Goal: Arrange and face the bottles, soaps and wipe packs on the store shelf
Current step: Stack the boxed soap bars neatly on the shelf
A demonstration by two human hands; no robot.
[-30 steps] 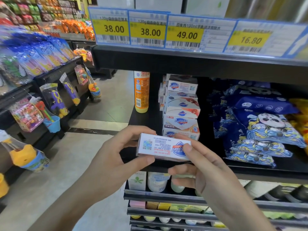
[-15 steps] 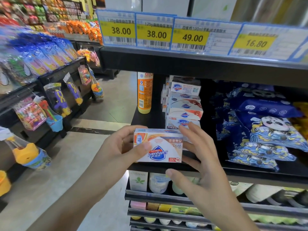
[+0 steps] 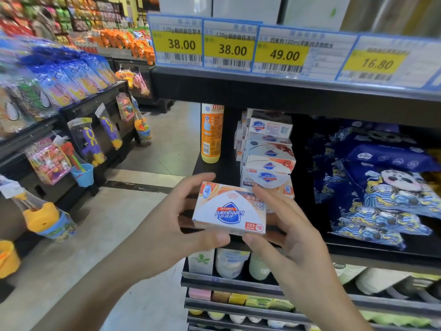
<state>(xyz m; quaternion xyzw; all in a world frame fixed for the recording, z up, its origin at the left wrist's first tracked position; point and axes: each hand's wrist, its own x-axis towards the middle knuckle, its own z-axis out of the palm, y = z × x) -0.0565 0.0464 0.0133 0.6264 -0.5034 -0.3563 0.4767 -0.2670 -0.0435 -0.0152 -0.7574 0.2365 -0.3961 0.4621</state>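
I hold a white Safeguard soap box (image 3: 229, 209) in front of the black shelf (image 3: 358, 253), its blue logo upside down and facing me. My left hand (image 3: 174, 225) grips its left end, thumb under the front edge. My right hand (image 3: 288, 232) grips the right end, fingers over the top and thumb below. Behind the box stands a stack of Safeguard soap boxes (image 3: 268, 158). An orange bottle (image 3: 212, 132) stands upright at the shelf's left end. Dark blue wipe packs (image 3: 386, 187) with a panda print lie piled to the right.
Yellow price tags (image 3: 281, 53) line the shelf edge above. Lower shelves (image 3: 238, 304) carry white bottles and small coloured packs. To the left, across the grey aisle floor (image 3: 71, 235), a dark rack hangs toy packs (image 3: 47, 161) and blue bags.
The box has been turned in both hands from its barcode side to its logo face, which now points at me. The view has shifted slightly left and closer.
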